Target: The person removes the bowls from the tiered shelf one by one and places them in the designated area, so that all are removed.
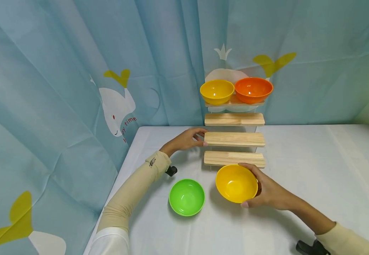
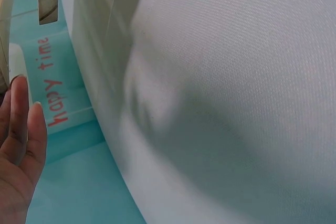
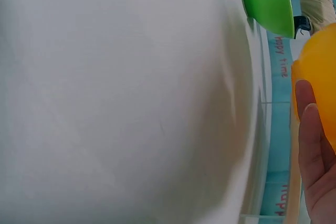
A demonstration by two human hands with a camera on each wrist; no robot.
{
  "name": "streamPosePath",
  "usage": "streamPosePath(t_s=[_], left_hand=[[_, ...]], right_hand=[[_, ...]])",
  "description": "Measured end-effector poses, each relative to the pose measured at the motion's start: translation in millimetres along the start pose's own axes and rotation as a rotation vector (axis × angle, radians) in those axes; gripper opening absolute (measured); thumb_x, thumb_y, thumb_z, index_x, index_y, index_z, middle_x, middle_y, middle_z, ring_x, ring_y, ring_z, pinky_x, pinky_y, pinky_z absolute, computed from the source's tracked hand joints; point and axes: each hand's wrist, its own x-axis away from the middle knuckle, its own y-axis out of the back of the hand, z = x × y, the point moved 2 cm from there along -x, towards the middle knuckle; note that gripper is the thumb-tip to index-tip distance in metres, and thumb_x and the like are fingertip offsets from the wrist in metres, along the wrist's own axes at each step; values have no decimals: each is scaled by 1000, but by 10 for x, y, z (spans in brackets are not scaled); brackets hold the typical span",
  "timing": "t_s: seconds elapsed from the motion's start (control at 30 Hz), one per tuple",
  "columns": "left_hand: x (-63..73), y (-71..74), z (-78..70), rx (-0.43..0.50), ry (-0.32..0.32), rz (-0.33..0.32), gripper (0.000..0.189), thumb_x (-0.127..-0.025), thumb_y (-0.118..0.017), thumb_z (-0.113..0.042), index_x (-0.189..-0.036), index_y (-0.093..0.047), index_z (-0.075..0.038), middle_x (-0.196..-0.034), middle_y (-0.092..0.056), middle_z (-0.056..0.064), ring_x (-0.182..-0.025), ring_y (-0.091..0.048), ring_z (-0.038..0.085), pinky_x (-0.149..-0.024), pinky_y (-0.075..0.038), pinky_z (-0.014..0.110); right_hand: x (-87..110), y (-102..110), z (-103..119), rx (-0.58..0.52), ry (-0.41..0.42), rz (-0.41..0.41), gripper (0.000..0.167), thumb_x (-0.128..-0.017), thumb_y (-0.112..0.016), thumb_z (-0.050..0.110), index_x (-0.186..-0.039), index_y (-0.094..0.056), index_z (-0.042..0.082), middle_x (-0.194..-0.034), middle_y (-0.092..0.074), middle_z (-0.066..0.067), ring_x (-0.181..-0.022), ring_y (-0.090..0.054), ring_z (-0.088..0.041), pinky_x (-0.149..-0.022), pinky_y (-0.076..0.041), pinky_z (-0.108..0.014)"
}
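Note:
My right hand (image 1: 268, 193) grips a yellow bowl (image 1: 236, 183) by its right side, thumb low and fingers at the far rim. The bowl is held over the white table in front of a tiered wooden shelf (image 1: 234, 139), and it also appears as a yellow curve (image 3: 323, 72) in the right wrist view. At the shelf's left side, my left hand (image 1: 187, 139) holds the end of a middle board between thumb and fingers. A green bowl (image 1: 186, 197) sits on the table left of the yellow one. On the top board, a second yellow bowl (image 1: 217, 92) stands beside an orange bowl (image 1: 253, 90).
The white table (image 1: 315, 170) extends right of the shelf. Behind it hangs a light-blue curtain (image 1: 171, 63) printed with whales, which also runs along the left. Lower boards of the shelf carry nothing. Dark wrist devices (image 1: 171, 171) show at both sleeves.

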Motion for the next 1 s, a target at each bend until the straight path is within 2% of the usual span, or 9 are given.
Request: streamPosePath(t_s=[0.3, 0.6, 0.77, 1.0], left_hand=[[6, 4, -5, 7, 0, -3, 61, -96, -70, -31, -149, -47, -12, -148, -49, 10, -118, -60, 22, -105, -48, 34], [10, 5, 0, 2, 2, -12, 59, -96, -71, -29, -148, -48, -12, -146, -51, 10, -116, -61, 21, -103, -49, 34], [9, 5, 5, -4, 1, -14, 59, -96, -71, -30, -148, -48, -12, -147, -51, 9, -116, -61, 21, -103, -49, 34], [15, 9, -10, 4, 1, -10, 59, -96, -70, -30, -148, -48, -12, -147, -51, 10, -116, -61, 22, -103, -49, 35]], right_hand=[[13, -81, -46, 2, -17, 27, 104, -73, -87, 11, -155, -25, 22, -143, -41, -21, -112, -59, -26, -81, -60, -35], [19, -164, -94, 1, -10, 60, 104, -74, -87, 12, -156, -23, 19, -141, -44, -21, -111, -61, -21, -81, -59, -34], [4, -209, -113, -9, -12, 80, 103, -74, -86, 12, -155, -25, 21, -141, -45, -21, -110, -61, -23, -80, -59, -35], [-21, -256, -127, 4, -17, 104, 103, -73, -87, 13, -155, -25, 18, -141, -46, -19, -112, -60, -26, -81, -58, -33]])
